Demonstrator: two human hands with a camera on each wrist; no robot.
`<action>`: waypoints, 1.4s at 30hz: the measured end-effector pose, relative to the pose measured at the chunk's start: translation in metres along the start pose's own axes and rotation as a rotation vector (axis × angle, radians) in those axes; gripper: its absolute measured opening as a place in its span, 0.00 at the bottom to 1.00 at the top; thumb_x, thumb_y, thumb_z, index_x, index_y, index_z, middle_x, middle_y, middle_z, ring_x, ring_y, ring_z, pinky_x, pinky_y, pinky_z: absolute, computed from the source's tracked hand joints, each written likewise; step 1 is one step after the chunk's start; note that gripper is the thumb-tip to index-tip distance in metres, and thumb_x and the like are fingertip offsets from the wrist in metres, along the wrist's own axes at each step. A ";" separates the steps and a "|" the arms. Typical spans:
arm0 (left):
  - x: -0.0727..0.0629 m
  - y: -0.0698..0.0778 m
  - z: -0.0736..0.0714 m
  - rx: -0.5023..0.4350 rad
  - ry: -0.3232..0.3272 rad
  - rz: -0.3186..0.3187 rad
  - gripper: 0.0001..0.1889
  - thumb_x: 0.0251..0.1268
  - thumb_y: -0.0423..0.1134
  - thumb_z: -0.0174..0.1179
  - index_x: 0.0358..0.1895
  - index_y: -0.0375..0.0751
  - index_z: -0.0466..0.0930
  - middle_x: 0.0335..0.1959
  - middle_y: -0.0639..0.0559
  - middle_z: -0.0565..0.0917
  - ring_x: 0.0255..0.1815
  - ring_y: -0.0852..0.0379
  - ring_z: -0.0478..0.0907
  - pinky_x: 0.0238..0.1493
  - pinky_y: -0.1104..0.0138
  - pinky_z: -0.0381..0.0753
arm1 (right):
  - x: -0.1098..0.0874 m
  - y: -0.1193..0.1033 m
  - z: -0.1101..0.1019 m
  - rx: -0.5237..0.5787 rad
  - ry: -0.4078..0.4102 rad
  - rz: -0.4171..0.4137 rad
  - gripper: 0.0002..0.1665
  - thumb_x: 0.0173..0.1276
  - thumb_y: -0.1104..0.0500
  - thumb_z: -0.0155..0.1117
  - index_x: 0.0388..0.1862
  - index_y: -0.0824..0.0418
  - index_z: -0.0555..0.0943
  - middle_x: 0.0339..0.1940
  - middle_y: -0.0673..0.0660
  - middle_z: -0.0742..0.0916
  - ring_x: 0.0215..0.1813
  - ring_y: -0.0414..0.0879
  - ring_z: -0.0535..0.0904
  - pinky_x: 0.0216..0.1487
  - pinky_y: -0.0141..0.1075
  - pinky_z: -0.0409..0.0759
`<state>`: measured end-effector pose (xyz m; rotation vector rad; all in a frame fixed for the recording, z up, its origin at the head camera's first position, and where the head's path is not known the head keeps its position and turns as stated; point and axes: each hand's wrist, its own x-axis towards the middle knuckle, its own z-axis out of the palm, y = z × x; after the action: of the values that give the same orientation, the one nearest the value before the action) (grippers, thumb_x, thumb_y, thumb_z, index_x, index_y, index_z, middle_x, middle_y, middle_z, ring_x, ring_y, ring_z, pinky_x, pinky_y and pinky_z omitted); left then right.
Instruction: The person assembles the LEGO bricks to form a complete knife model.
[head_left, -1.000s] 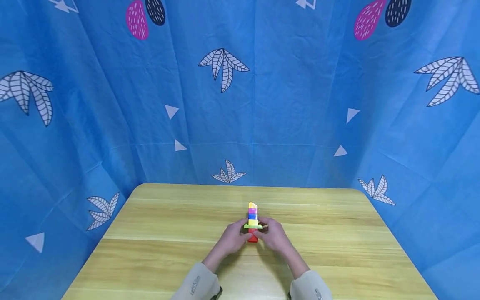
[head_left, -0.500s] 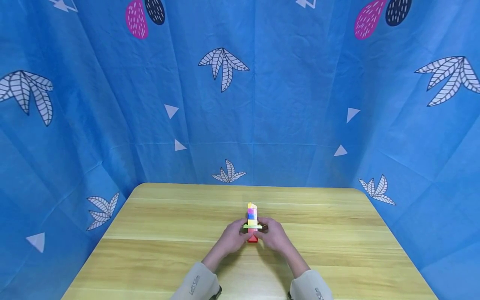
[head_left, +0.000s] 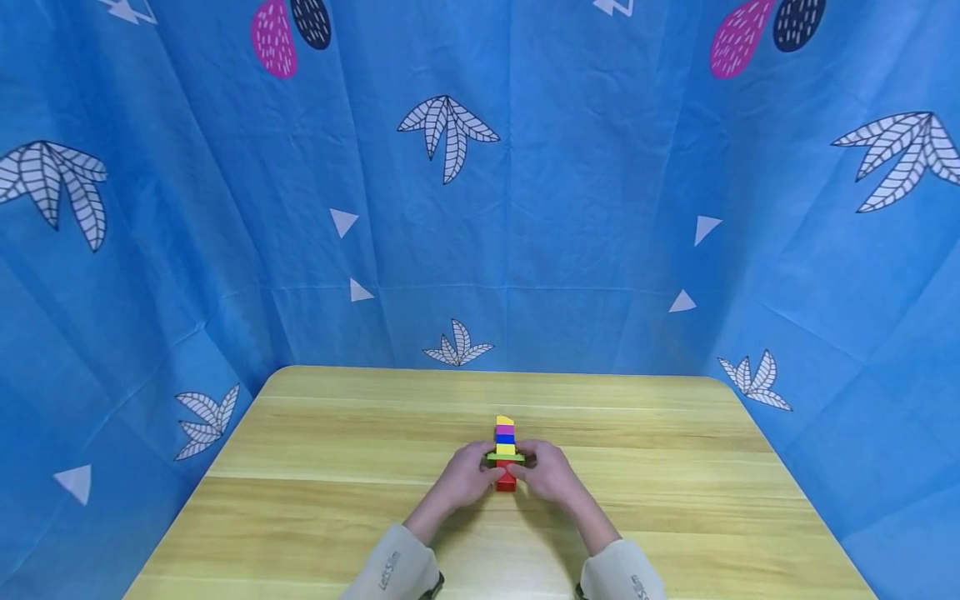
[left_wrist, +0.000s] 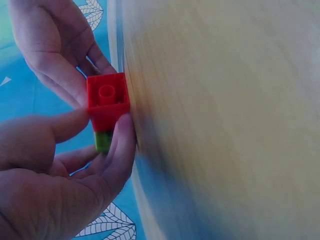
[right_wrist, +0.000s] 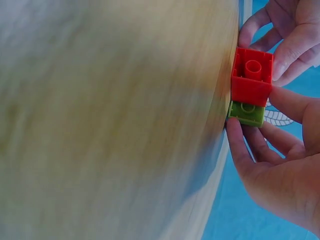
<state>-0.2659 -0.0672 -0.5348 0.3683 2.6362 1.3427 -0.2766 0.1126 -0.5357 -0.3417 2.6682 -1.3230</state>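
In the head view, a stack of toy building blocks stands out between both hands near the table's middle. From the near end it runs red brick, wider green plate, yellow, blue, purple, then a slanted yellow-orange piece. My left hand grips the stack's left side, thumb against the red brick. Opposite it, my right hand grips the right side the same way. Both wrist views show the red brick's hollow underside, facing the cameras. The green plate juts out beyond it.
A wood-grain table lies under the hands. Blue cloth printed with white leaves and triangles hangs behind and at both sides. Light grey sleeves cover the forearms.
In the head view the stack has shifted or tilted slightly: its far tip and red near end sit a little lower in the picture. Both hands have stayed nearly still, still gripping it.
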 end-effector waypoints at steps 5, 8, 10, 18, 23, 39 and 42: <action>0.000 0.000 0.000 -0.008 -0.003 -0.001 0.19 0.73 0.35 0.63 0.65 0.37 0.79 0.56 0.40 0.83 0.51 0.50 0.78 0.55 0.49 0.84 | -0.001 -0.002 -0.001 0.001 -0.012 0.004 0.19 0.70 0.62 0.71 0.58 0.66 0.84 0.45 0.57 0.89 0.45 0.48 0.81 0.47 0.44 0.86; 0.000 0.001 0.000 -0.007 -0.006 0.001 0.18 0.74 0.35 0.63 0.64 0.37 0.80 0.54 0.42 0.83 0.48 0.51 0.77 0.52 0.52 0.84 | -0.001 -0.002 -0.001 0.001 -0.019 -0.006 0.19 0.70 0.62 0.71 0.58 0.64 0.84 0.45 0.57 0.89 0.45 0.47 0.82 0.47 0.43 0.86; 0.000 0.000 0.000 -0.009 -0.007 0.005 0.18 0.74 0.35 0.63 0.63 0.38 0.80 0.53 0.43 0.83 0.47 0.52 0.77 0.50 0.53 0.84 | -0.001 -0.002 -0.002 0.003 -0.023 -0.008 0.18 0.71 0.62 0.70 0.58 0.64 0.84 0.45 0.57 0.89 0.46 0.47 0.82 0.48 0.43 0.86; 0.000 0.000 0.000 -0.020 -0.016 -0.007 0.18 0.75 0.35 0.62 0.64 0.37 0.79 0.51 0.44 0.83 0.42 0.54 0.79 0.45 0.57 0.84 | -0.001 -0.001 -0.001 0.002 -0.026 -0.009 0.19 0.71 0.61 0.70 0.59 0.65 0.84 0.46 0.57 0.89 0.46 0.48 0.82 0.47 0.43 0.86; 0.000 0.001 0.000 -0.044 -0.030 -0.032 0.20 0.75 0.35 0.61 0.66 0.34 0.77 0.48 0.45 0.82 0.33 0.56 0.81 0.36 0.64 0.83 | 0.000 0.000 -0.001 -0.002 -0.023 0.001 0.19 0.71 0.61 0.70 0.59 0.66 0.84 0.47 0.58 0.89 0.47 0.48 0.82 0.48 0.44 0.86; 0.000 0.002 0.001 -0.061 -0.031 -0.045 0.21 0.75 0.35 0.62 0.67 0.34 0.76 0.44 0.47 0.81 0.32 0.56 0.80 0.33 0.65 0.83 | 0.001 0.000 -0.001 -0.009 -0.034 0.011 0.20 0.72 0.61 0.69 0.61 0.66 0.83 0.49 0.59 0.89 0.49 0.49 0.83 0.51 0.45 0.87; 0.000 0.001 0.001 -0.063 -0.030 -0.054 0.22 0.75 0.35 0.62 0.68 0.34 0.76 0.44 0.47 0.81 0.32 0.56 0.80 0.33 0.65 0.83 | 0.000 -0.001 -0.001 -0.004 -0.035 0.014 0.20 0.72 0.61 0.69 0.61 0.67 0.83 0.48 0.59 0.89 0.49 0.49 0.83 0.51 0.47 0.87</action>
<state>-0.2654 -0.0660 -0.5342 0.3038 2.5534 1.3882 -0.2768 0.1128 -0.5341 -0.3428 2.6405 -1.2957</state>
